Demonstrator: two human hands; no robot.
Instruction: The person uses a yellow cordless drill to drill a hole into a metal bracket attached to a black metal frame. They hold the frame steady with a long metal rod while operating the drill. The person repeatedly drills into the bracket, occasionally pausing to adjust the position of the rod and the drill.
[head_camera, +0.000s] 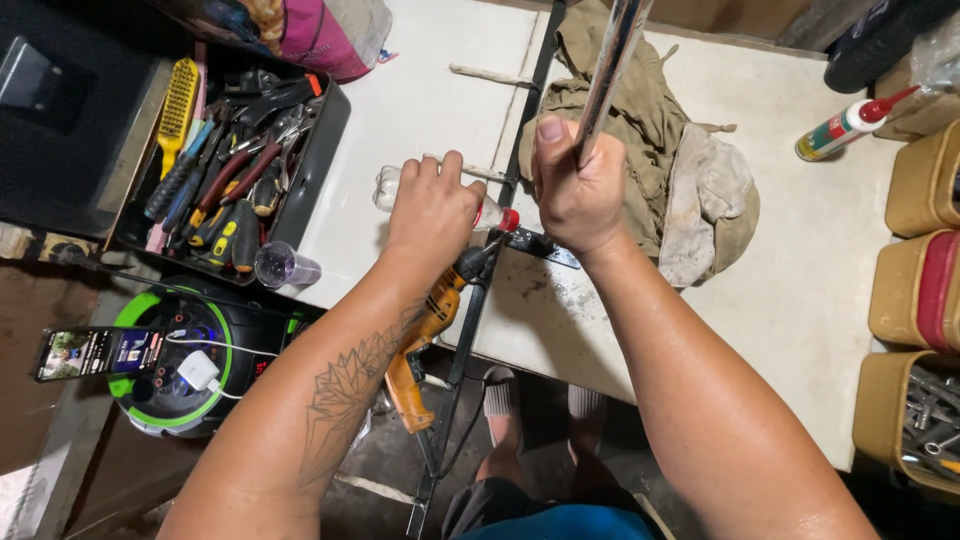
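The left hand grasps a plastic bottle above the orange drill; beside it, the right hand's grip clenches a shiny metal tube.

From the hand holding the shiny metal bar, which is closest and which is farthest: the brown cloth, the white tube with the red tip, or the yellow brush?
Measured from the right hand, in the head view:
1. The brown cloth, lying right beside the hand on the table.
2. The white tube with the red tip, off toward the table's far right corner.
3. The yellow brush, farthest, at the left edge of the black tool tray.
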